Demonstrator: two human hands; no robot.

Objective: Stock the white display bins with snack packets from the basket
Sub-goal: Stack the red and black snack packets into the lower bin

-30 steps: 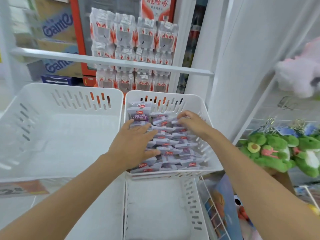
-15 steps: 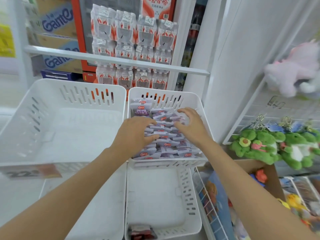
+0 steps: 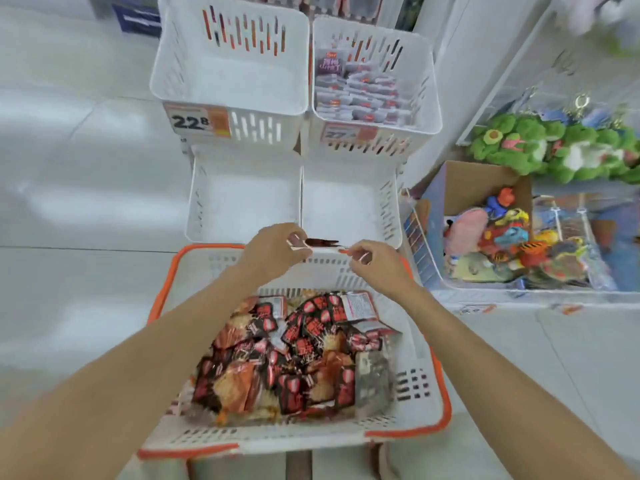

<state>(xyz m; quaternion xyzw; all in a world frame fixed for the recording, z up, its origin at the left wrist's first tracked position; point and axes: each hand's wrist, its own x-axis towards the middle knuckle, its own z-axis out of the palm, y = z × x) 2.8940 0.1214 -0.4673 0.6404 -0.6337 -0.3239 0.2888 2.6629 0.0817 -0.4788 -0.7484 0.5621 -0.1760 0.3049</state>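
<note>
I am pinching one dark packet [image 3: 320, 242] by its ends, left hand [image 3: 273, 251] and right hand [image 3: 377, 263] gripping it over the basket's [image 3: 294, 439] far rim (beside the lower right bin's [image 3: 346, 202] front edge). A heap of packets [image 3: 294, 355] is lying in the basket.

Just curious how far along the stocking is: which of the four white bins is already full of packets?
The top right bin: purple-and-white packets fill it, while the other three show bare white floors.
</note>
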